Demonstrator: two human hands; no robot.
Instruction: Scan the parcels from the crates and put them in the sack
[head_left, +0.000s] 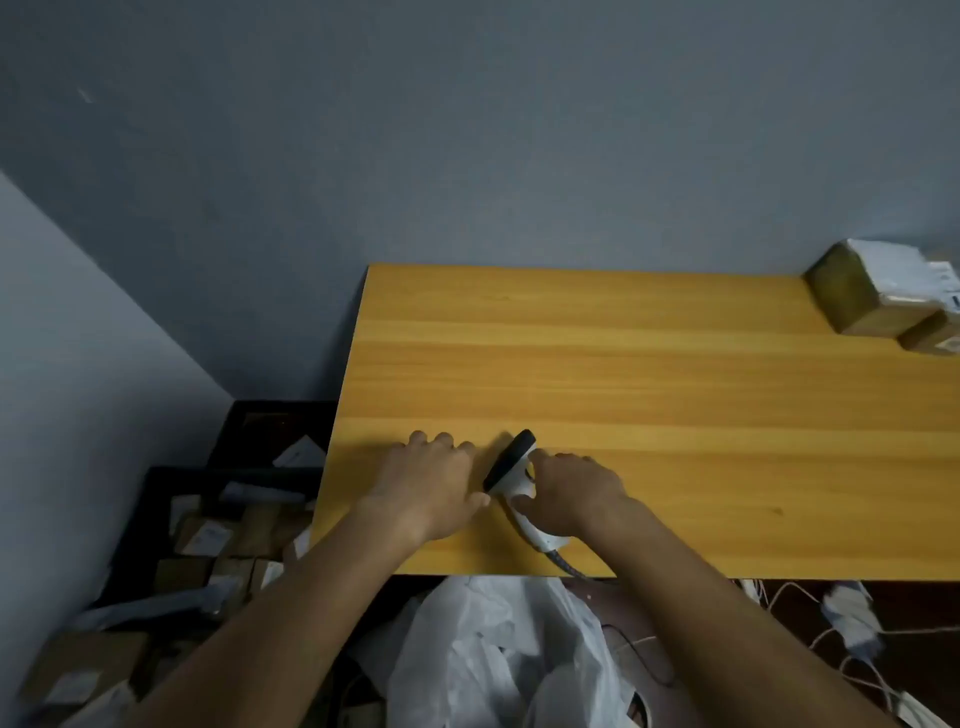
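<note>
A white and black barcode scanner (511, 467) lies on the wooden table (649, 364) near its front edge, its cable running off the edge. My right hand (571, 493) lies over the scanner's handle, thumb curled round it. My left hand (434, 483) rests flat on the table just left of the scanner's black head, fingers relaxed, thumb beside it. Black crates (244, 467) on the floor at the left hold several brown parcels (208, 535) with white labels. A white plastic sack (498, 654) sits open on the floor below the table's front edge, between my forearms.
Two taped brown parcels (878, 296) with white labels stand at the table's far right corner. White cables and a power adapter (852, 618) lie on the dark floor at the right. Grey walls close off the back and left.
</note>
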